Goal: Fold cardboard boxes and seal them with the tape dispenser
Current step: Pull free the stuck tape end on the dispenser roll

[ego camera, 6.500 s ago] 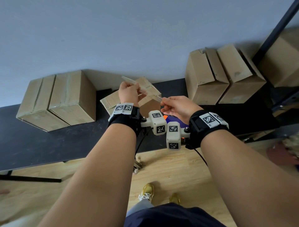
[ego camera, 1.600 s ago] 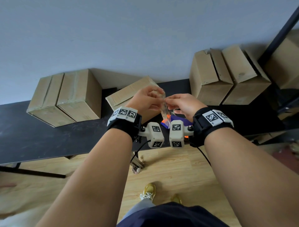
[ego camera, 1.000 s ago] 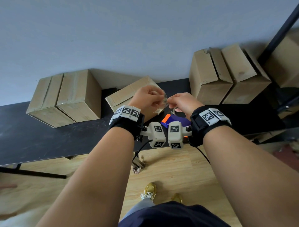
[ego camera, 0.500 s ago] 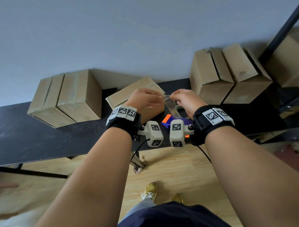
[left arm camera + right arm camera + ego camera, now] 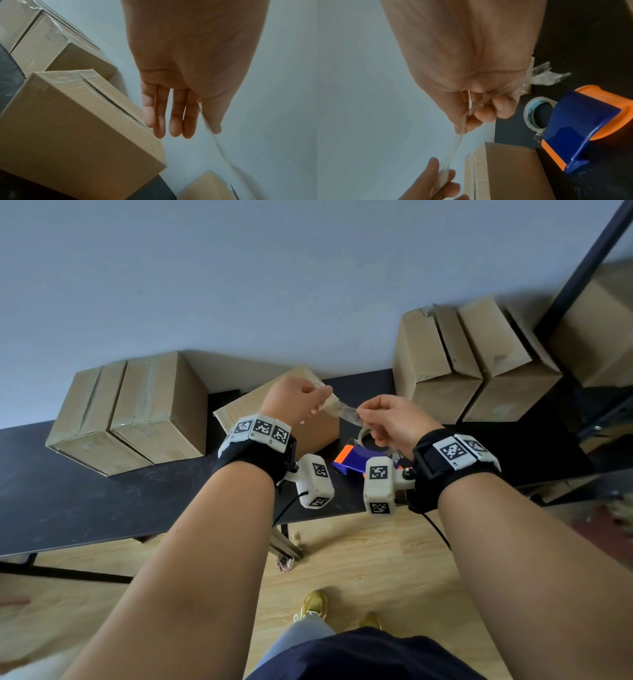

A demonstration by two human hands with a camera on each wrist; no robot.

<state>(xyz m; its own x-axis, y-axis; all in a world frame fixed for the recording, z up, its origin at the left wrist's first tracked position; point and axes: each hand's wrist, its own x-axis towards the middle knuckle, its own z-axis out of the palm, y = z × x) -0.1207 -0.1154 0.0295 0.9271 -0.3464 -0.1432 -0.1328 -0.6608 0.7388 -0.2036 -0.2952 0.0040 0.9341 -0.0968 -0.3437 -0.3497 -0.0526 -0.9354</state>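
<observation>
A crumpled strip of clear tape (image 5: 339, 411) stretches in the air between my two hands, above the black table (image 5: 102, 494). My left hand (image 5: 317, 402) pinches its left end between thumb and fingers. The fingers of my right hand (image 5: 365, 414) are curled and pinch its right end. In the right wrist view the tape strip (image 5: 453, 148) runs down from my right hand (image 5: 471, 116) to my left hand (image 5: 443, 178). A closed cardboard box (image 5: 253, 409) sits just behind my hands. The blue and orange tape dispenser (image 5: 356, 457) lies on the table under my right hand, with its tape roll (image 5: 537, 113) showing.
Two taped boxes (image 5: 137, 412) stand at the back left against the wall. More boxes (image 5: 442, 371) stand at the back right beside a dark shelf frame (image 5: 589, 265). A crumpled scrap of tape (image 5: 546, 75) lies on the table near the dispenser. Wooden floor lies below the table's front edge.
My hands, close together a second ago, have drawn apart, and the tape strip is pulled out between them. The box and the dispenser have not moved.
</observation>
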